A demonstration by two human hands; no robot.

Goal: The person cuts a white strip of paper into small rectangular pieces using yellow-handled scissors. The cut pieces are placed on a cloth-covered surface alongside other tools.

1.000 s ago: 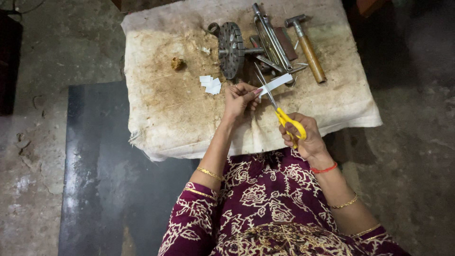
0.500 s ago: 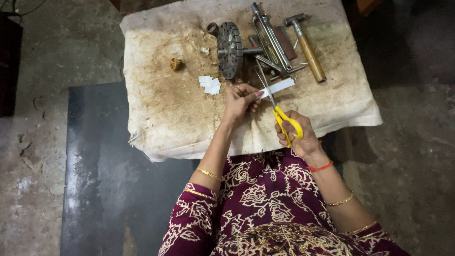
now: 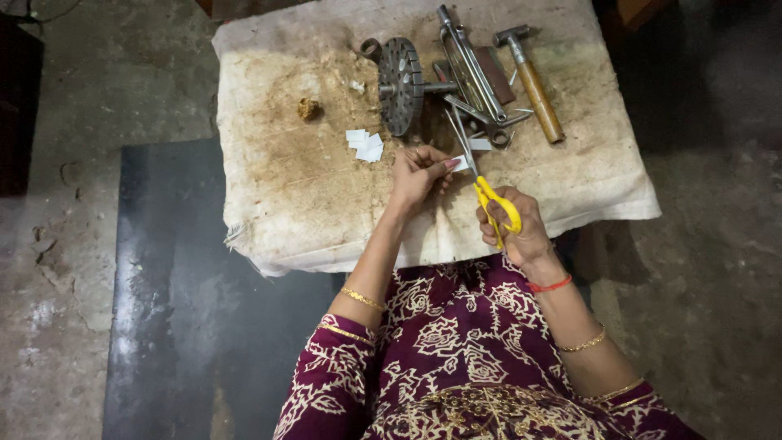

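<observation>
Head view, looking straight down. Small white paper strip (image 3: 461,163) pinched at fingertips of left hand (image 3: 417,173), just left of the scissor blades; a second white bit (image 3: 481,144) on the far side of the blades. Yellow-handled scissors (image 3: 487,189) gripped in right hand (image 3: 521,224), fingers through the loops, blades pointing away from the body and meeting the strip. Left hand curled, palm down, forearm angled up from lower left; right wrist bent, red thread and gold bangles on the arms. Pile of cut white pieces (image 3: 364,144) near, left of the left hand. Stained cloth (image 3: 293,187) over a low block; beyond the hands a round toothed metal disc (image 3: 401,85), long metal tools (image 3: 472,69), wooden-handled hammer (image 3: 531,80), small brown lump (image 3: 308,108). Rough concrete floor (image 3: 73,269), dark sheet (image 3: 179,310) at left.
</observation>
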